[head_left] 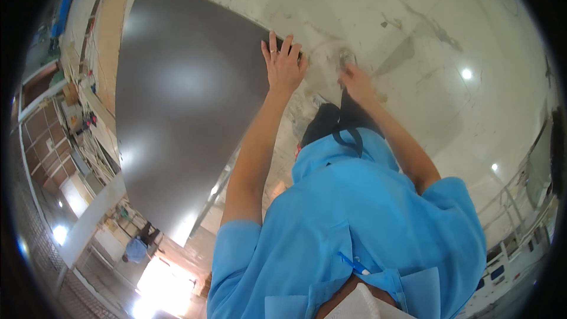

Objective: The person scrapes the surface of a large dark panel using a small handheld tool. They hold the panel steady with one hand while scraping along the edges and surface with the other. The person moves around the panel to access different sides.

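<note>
A large, smooth dark grey panel (189,77) stands or leans on my left, its surface catching bright glare. My left hand (283,71) rests at its near right corner with the fingers spread over the edge; a ring shows on one finger. Out to the right of the panel, my right hand (357,82) hangs low above my shoe (347,58), its fingers curled in and a little smeared. Whether anything is between those fingers I cannot make out. The panel's underside and lower edge are hidden.
Pale, stained floor (437,100) spreads ahead and to the right, with a small dark scrap (384,24) on it. Brown boards (112,41) stand behind the panel. A person in blue (137,250) is far off at lower left. Metal railings (511,198) line the right side.
</note>
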Available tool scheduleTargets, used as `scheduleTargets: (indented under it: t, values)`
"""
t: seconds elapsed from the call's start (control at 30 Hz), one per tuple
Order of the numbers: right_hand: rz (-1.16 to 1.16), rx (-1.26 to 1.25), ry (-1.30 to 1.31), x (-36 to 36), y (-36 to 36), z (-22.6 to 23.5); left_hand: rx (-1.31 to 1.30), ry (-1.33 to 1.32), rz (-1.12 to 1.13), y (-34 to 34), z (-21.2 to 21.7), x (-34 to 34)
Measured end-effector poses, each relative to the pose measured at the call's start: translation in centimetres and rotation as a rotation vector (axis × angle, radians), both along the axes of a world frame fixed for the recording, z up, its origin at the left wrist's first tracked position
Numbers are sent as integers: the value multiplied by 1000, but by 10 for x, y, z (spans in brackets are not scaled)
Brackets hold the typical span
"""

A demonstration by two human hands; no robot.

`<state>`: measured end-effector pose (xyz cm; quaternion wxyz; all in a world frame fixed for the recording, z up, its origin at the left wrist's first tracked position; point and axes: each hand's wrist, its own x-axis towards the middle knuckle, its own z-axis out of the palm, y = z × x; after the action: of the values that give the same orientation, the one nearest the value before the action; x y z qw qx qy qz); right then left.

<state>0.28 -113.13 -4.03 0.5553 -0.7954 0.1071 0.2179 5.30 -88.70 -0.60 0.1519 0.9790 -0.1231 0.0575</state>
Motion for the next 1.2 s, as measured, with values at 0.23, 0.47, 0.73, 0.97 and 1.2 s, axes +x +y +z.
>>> scheduleTargets:
  t: [0.23, 0.47, 0.73, 0.97, 1.2]
  values:
    - [-135, 62, -14, -17, 21, 15, -157, -4, 54, -9, 18, -13]
    - [-106, 504, 155, 25, 23, 40, -1221, 885, 730, -49, 17, -97]
    - [206, 478, 460, 109, 27, 19, -1594, 666, 985, -55, -10, -73]
    - [775, 286, 529, 208, 36, -2, -1946, 426, 1362, -102, -24, -37]
    - [1012, 241, 493, 232, 53, 4, -1991, 184, 1485, -133, -21, -22]
